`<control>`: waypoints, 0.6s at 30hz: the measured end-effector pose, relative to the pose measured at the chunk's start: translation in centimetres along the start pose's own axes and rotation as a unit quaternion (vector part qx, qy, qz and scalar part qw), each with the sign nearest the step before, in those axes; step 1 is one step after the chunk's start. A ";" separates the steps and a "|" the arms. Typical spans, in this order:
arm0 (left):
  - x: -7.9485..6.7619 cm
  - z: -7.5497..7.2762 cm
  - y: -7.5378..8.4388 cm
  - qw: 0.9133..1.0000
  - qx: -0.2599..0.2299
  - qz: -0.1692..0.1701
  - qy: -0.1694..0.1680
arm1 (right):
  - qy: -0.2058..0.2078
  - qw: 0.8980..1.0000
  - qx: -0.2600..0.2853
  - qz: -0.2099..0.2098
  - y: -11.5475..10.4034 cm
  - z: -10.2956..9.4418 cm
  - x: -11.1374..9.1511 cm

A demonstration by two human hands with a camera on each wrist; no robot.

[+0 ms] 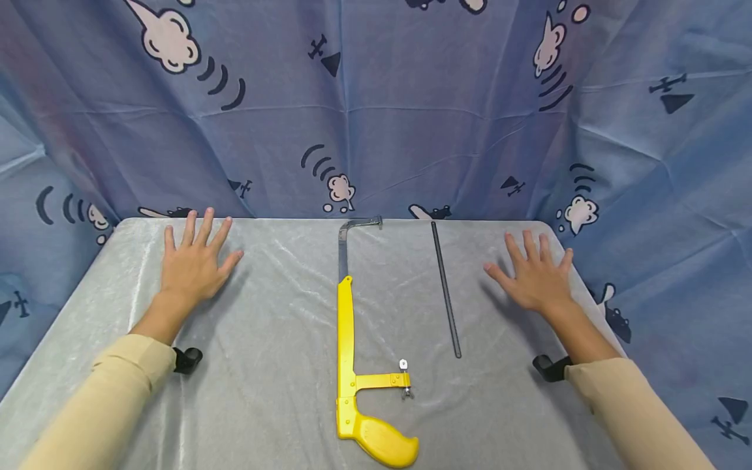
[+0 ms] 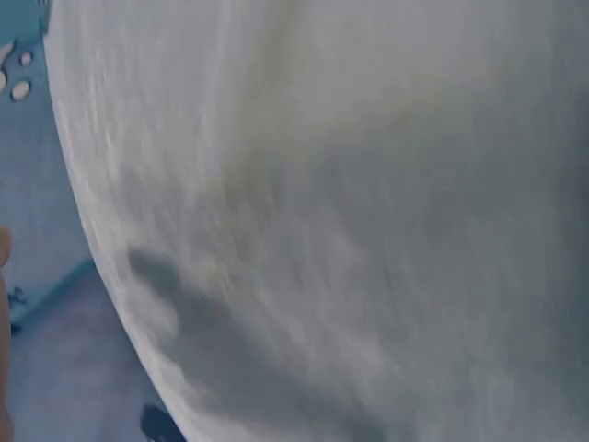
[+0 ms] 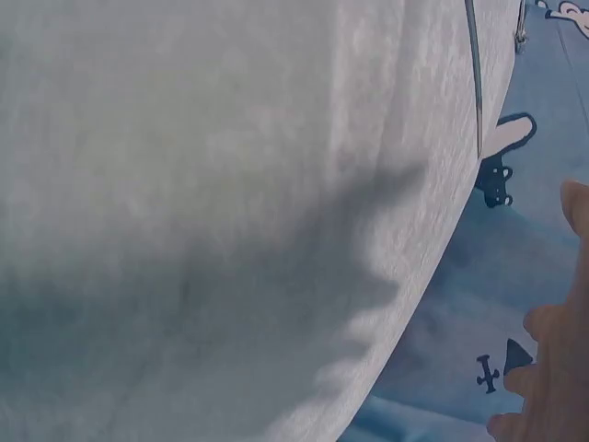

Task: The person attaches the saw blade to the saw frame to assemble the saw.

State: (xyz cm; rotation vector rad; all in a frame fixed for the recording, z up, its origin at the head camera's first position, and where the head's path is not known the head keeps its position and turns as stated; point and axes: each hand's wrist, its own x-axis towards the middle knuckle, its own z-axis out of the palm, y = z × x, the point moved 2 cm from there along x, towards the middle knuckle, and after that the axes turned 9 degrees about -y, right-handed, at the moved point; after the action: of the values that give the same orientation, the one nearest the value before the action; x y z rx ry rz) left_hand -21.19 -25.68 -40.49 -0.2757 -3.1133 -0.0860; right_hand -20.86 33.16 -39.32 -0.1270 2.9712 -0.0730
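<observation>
A hacksaw frame with a yellow handle (image 1: 384, 441) and a grey metal front arm (image 1: 343, 251) lies at the middle of the table, its grip toward the person. To its right lies a thin dark saw blade (image 1: 446, 290), apart from the frame. My left hand (image 1: 192, 264) is over the left side of the table, fingers spread, holding nothing. On the other side my right hand (image 1: 536, 277) is also spread and holds nothing, to the right of the blade. The right wrist view shows part of that hand (image 3: 557, 341) at its right edge, with its shadow on the cloth.
A grey velvety cloth covers the table (image 1: 264, 365). Blue patterned curtains (image 1: 411, 150) hang behind it and along both sides. A small wing-nut fitting (image 1: 407, 391) sits on the hacksaw's short yellow arm. Black wrist-camera mounts (image 1: 188, 360) stick out at the sleeves.
</observation>
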 end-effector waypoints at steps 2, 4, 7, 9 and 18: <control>0.0 0.0 0.8 1.000 -0.004 0.011 0.002 | -0.002 1.000 0.004 -0.003 -0.3 0.1 0.0; 0.1 0.0 1.6 1.000 -0.005 0.021 0.003 | -0.006 1.000 0.004 -0.007 -0.7 0.2 -0.1; 0.1 0.0 2.8 0.999 -0.004 0.035 0.002 | -0.007 1.000 0.002 -0.013 -1.2 0.2 -0.2; 0.1 0.1 3.6 0.999 -0.004 0.045 0.004 | -0.008 1.000 0.000 -0.019 -1.7 0.2 -0.2; -0.3 0.7 7.7 0.993 0.005 0.114 0.041 | -0.011 0.998 0.028 -0.060 -3.8 0.7 -0.6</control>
State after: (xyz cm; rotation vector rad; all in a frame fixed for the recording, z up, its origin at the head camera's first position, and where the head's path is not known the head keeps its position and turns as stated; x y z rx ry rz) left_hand -19.54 -18.11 -40.76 -0.6080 -2.9763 -0.0767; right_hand -19.84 29.44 -39.69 -0.2957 2.9332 -0.1691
